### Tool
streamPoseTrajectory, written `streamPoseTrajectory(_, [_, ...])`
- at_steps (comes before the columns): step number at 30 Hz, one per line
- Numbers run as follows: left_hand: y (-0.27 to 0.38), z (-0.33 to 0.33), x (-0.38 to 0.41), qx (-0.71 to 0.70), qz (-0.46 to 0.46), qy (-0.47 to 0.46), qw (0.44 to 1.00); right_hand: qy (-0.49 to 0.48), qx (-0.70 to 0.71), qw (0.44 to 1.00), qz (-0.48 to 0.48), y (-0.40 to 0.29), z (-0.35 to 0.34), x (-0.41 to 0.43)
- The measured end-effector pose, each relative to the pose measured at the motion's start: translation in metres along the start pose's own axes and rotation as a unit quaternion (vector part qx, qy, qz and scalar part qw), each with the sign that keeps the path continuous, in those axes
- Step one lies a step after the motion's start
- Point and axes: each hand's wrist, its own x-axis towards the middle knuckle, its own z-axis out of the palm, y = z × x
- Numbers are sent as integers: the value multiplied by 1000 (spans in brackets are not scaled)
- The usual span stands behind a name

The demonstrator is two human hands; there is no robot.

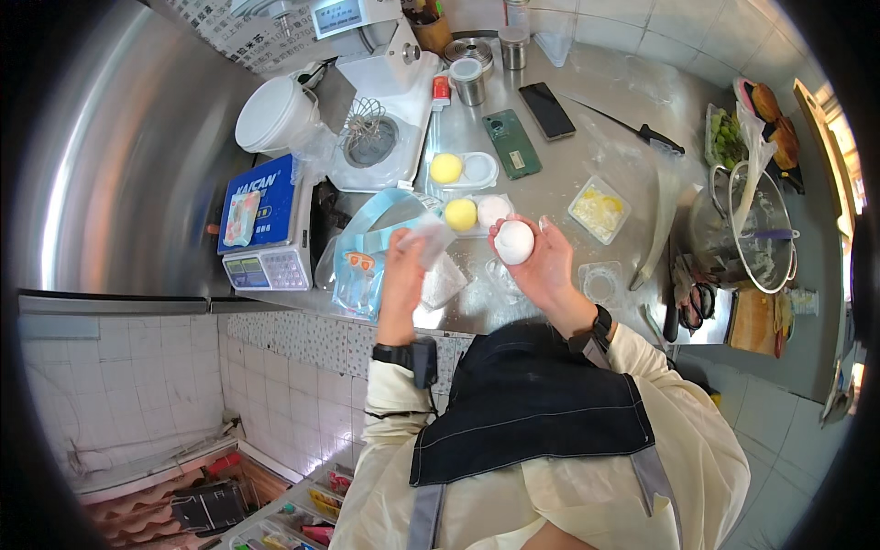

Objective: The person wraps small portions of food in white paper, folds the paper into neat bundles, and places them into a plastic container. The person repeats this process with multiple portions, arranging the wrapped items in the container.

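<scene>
My right hand (553, 268) cradles a smooth white ball that looks like a mochi (514, 243) in its upturned palm. Held in my left hand (404, 268) is a translucent plastic piece (433, 240), blurred, its exact form unclear. Just beyond the hands, a yellow ball (460, 214) and another white ball (494, 208) sit side by side in a clear tray. A second yellow ball (446, 168) fills one cup of a two-cup plastic tray (479, 169). Below my left hand lies a white powdery packet (442, 283), partly covered.
A light-blue bag (361, 275) and a digital scale (268, 269) are at left, near a stand mixer (375, 62). Two phones (513, 144) (547, 111) and a long knife (643, 130) lie beyond. At right are a tub with yellow filling (599, 210) and a metal pot (729, 234).
</scene>
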Motion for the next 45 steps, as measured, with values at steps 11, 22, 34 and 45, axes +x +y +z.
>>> streamPoseTrajectory(11, [1,69,-43,-188,-24,-109,976,-42,-121,992,-7,16,38,-1])
streamPoseTrajectory(22, [-26,57,-47,-351,-78,-67,931,-93,-383,918,-46,22,37,-7])
streamPoseTrajectory(34, [-24,57,-51,-378,-44,-62,923,-201,-451,869,23,3,48,-28])
streamPoseTrajectory(45, [-22,54,-60,-380,-24,-145,913,-300,-756,518,-266,-7,55,-22])
